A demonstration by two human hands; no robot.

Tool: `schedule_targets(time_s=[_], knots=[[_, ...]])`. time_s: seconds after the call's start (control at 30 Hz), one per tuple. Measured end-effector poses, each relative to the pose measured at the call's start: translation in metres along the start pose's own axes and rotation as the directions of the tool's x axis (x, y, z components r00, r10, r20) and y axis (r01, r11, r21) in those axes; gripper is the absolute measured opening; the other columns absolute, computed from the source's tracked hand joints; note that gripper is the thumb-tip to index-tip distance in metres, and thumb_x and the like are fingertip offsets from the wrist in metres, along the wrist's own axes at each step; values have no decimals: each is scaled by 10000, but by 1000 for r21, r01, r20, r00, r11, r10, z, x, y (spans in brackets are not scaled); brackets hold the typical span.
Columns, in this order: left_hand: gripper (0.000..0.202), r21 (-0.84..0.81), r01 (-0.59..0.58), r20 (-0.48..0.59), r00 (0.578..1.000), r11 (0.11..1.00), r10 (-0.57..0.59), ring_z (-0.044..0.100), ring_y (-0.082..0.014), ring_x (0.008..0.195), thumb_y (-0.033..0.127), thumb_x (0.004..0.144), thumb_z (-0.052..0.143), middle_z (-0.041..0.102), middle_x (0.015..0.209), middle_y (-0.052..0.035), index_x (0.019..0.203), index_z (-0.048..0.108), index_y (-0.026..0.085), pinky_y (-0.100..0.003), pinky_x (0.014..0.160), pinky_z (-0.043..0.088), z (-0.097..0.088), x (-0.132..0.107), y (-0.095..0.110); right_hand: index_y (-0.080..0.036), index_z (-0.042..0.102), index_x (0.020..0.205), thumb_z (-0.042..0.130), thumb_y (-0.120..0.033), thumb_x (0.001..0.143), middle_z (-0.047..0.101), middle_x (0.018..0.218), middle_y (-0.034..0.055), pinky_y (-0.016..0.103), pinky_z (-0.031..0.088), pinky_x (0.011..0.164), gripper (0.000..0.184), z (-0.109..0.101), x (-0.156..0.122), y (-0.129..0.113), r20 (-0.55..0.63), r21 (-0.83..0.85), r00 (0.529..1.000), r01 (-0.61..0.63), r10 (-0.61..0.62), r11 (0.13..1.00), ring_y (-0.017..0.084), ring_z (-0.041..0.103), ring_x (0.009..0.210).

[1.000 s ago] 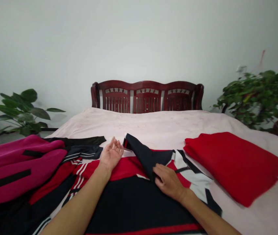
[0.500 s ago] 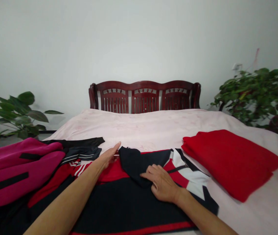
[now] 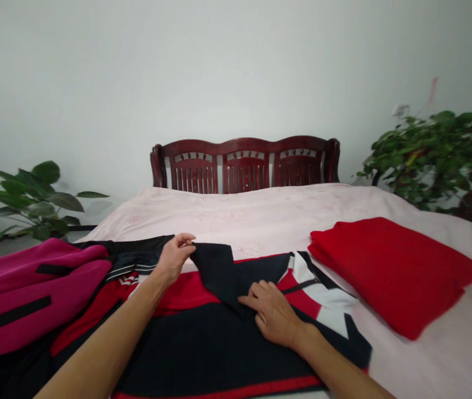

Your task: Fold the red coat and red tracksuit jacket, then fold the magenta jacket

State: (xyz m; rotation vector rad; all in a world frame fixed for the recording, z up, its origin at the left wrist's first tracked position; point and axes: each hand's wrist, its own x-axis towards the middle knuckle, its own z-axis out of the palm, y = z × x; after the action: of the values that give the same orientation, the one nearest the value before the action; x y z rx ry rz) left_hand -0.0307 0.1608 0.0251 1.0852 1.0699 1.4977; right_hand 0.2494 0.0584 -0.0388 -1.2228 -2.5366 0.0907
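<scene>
A dark navy jacket (image 3: 203,349) with red panels and a white collar (image 3: 327,302) lies spread on the bed, collar to the right. One navy sleeve (image 3: 215,269) is folded across its upper part. My left hand (image 3: 177,256) pinches the sleeve's end between thumb and fingers, lifted a little off the bed. On the jacket rests my right hand (image 3: 275,313), index finger stretched out to the sleeve's fold, the other fingers loosely bent. It presses the cloth there without gripping it, as far as I can see.
Pink-magenta clothing (image 3: 32,288) with black strips lies at the left, beside dark garments (image 3: 132,246). A folded red cloth (image 3: 394,277) sits at the right on the pale pink bedsheet (image 3: 269,213). Beyond are a wooden headboard (image 3: 246,166) and leafy plants (image 3: 435,158) on both sides.
My left hand has closed on the sleeve's end and drawn it up and to the left, so the sleeve is stretched straighter. My right hand stays almost in place.
</scene>
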Motion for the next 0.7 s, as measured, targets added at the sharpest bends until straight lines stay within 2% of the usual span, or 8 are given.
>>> schedule_targets(time_s=[0.07, 0.13, 0.2, 0.27, 0.4, 0.5, 0.6, 0.7], knots=[[334, -108, -61, -62, 997, 992, 55, 578, -59, 599, 11, 586, 640, 613, 677, 76, 848, 648, 218, -169, 621, 467, -19, 0, 11, -266, 614, 1227, 496, -56, 729, 548, 1014, 46, 348, 304, 795, 553, 0, -1, 0, -1, -8, 1000, -3, 3, 1000, 202, 424, 922], [354, -291, -60, -115, 993, 955, 27, 640, -78, 675, -18, 615, 559, 654, 728, 59, 859, 634, 227, -210, 714, 521, -42, -4, 13, -281, 592, 1265, 497, -53, 734, 548, 1013, 43, 346, 307, 803, 585, 0, -2, -1, -6, -11, 1000, -1, 1, 1000, 200, 426, 924], [358, -460, 54, -122, 985, 887, -123, 685, -101, 721, -31, 652, 500, 698, 761, 30, 869, 639, 217, -236, 748, 549, -63, -11, 5, -306, 583, 1278, 497, -50, 744, 544, 1008, 38, 345, 308, 813, 598, 0, -2, -1, -9, -14, 1000, 6, -6, 1000, 197, 429, 928], [315, -506, 231, -74, 948, 831, -308, 710, -139, 701, 3, 744, 466, 723, 752, -8, 907, 658, 192, -263, 708, 573, -79, -18, -6, -316, 608, 1238, 498, -49, 751, 538, 998, 35, 342, 309, 819, 567, 1, -3, -1, -9, -19, 1000, 9, -9, 1000, 193, 431, 928], [205, -320, 481, 37, 867, 816, -496, 722, -224, 655, 211, 869, 551, 744, 767, -78, 1012, 674, 131, -341, 617, 590, -90, -27, -14, -316, 629, 1204, 501, -40, 751, 533, 991, 32, 338, 312, 821, 546, 2, -3, -1, -6, -24, 1000, 6, -6, 1000, 188, 434, 929], [272, -5, 564, 90, 823, 826, -561, 730, -230, 719, 213, 727, 761, 761, 833, -80, 979, 689, 138, -320, 677, 589, -88, -30, -6, -311, 634, 1200, 497, -29, 742, 536, 995, 34, 346, 311, 817, 555, 3, -3, -1, -8, -33, 1000, -2, 2, 999, 191, 436, 929], [312, 195, 503, 152, 832, 842, -533, 725, -238, 747, 88, 580, 829, 763, 825, -85, 864, 705, 124, -313, 722, 582, -88, -29, 5, -309, 635, 1199, 491, -26, 738, 539, 998, 37, 352, 313, 820, 560, 3, -3, -1, -20, -24, 1000, -5, 5, 1000, 196, 435, 934], [152, 92, 395, 127, 906, 914, -404, 717, -208, 736, 90, 647, 747, 752, 775, -51, 780, 697, 144, -306, 744, 583, -96, -27, 13, -290, 638, 1196, 494, -35, 744, 543, 1004, 45, 355, 318, 823, 539, 3, -4, -1, -26, -16, 1000, -3, 3, 1000, 201, 437, 943]])
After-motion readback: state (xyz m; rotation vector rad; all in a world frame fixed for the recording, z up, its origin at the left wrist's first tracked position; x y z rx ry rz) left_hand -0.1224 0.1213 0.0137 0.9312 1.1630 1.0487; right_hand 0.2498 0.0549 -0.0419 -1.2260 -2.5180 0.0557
